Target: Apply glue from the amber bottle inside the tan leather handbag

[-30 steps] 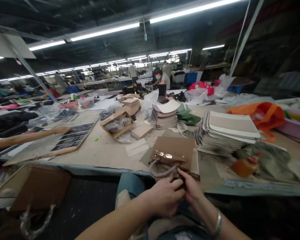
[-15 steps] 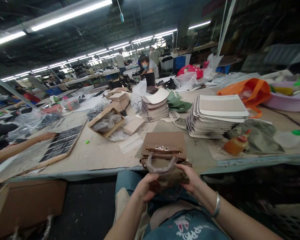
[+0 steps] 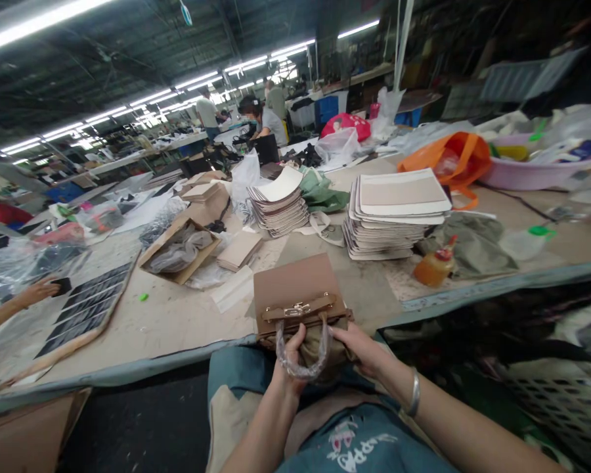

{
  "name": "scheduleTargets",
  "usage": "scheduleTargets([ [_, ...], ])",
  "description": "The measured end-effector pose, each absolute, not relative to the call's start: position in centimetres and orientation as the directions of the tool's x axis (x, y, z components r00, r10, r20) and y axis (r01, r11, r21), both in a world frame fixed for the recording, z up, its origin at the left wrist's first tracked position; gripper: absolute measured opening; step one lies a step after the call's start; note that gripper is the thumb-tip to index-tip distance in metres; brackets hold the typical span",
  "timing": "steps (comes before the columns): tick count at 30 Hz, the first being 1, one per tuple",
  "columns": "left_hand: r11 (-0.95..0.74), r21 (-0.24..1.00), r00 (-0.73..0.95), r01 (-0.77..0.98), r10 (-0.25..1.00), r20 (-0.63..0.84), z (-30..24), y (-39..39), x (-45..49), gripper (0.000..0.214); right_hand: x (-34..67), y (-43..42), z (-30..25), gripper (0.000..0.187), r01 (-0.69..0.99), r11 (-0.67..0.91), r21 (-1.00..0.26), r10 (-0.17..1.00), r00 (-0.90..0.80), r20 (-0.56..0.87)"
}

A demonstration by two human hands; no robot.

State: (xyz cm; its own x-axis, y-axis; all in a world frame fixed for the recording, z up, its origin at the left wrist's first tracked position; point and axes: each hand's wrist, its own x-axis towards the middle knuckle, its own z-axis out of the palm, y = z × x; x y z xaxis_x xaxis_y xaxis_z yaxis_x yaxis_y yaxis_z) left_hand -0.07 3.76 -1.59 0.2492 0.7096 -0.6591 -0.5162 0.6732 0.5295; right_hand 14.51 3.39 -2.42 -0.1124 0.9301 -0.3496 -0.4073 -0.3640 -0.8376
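A taupe handbag [image 3: 295, 286] lies at the table's front edge, its flap on the tabletop and its open end towards me. A metal clasp sits on the strap across it. The bag's handle [image 3: 303, 374], wrapped in clear plastic, loops towards my lap. My left hand [image 3: 290, 361] reaches through the handle loop and grips the olive lining, thumb on top. My right hand [image 3: 359, 345], with a silver bangle on the wrist, is closed on the bag's right edge near the handle's end. The fingers underneath are hidden.
Behind the bag stand stacks of cut panels [image 3: 398, 217] and curved pieces [image 3: 278, 203]. An open cardboard box [image 3: 180, 249] is to the left, an amber glue bottle [image 3: 434, 264] to the right. A co-worker's hand [image 3: 42, 290] holds something dark beside black strips [image 3: 86, 309].
My left hand has moved up inside the handle loop onto the lining. The handle has dropped towards me and the bag has tilted slightly. The view has swung right.
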Motion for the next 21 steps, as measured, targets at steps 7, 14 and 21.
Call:
scheduleTargets([
  [7,0.684,0.46,0.254,-0.566,0.675,-0.692,-0.3,3.8,0.7,0.034,16.2,2.1,-2.8,0.042,0.048,-0.087,-0.995,0.982,0.175,-0.078],
  [14,0.739,0.411,0.299,-0.533,0.62,-0.726,-1.2,3.4,2.0,0.022,15.4,2.8,-3.2,0.033,0.168,-0.064,-0.984,0.997,-0.041,-0.072],
  [21,0.715,0.33,0.291,-0.617,0.596,-0.748,-2.2,4.0,2.0,0.019,15.4,4.3,-3.3,0.031,0.501,-0.031,-0.865,0.969,-0.196,-0.148],
])
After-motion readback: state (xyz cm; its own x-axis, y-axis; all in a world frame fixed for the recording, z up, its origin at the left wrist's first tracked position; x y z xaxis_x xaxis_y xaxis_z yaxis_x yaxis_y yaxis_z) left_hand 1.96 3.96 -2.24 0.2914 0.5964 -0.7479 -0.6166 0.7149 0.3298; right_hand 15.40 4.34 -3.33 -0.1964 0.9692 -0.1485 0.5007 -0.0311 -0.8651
